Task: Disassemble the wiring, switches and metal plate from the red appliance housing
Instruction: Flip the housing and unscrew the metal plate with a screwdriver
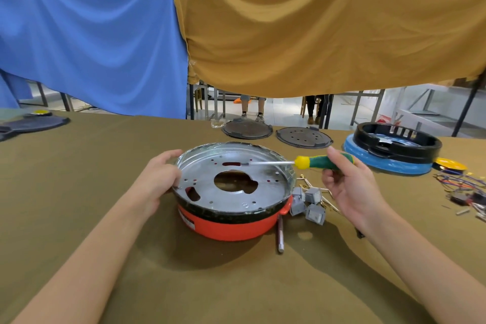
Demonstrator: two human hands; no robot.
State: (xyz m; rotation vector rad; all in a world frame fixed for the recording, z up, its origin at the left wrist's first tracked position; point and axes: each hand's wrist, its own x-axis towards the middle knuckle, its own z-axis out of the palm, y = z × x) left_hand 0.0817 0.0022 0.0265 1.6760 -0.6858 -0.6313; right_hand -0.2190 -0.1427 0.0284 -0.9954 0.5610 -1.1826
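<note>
The round red plastic appliance housing (231,223) is sitting mid-counter with its silver metal plate (236,184) on top; the left hand (157,179) is bracing its left rim, grip closed on it; the right hand (349,187) is holding the green-and-yellow-handled screwdriver (313,162), shaft lying leftward across the plate.

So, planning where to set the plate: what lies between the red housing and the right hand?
Head view: grey switches lie between the red housing and the right hand.

Grey switches (307,204) beside housing (231,226)
</note>
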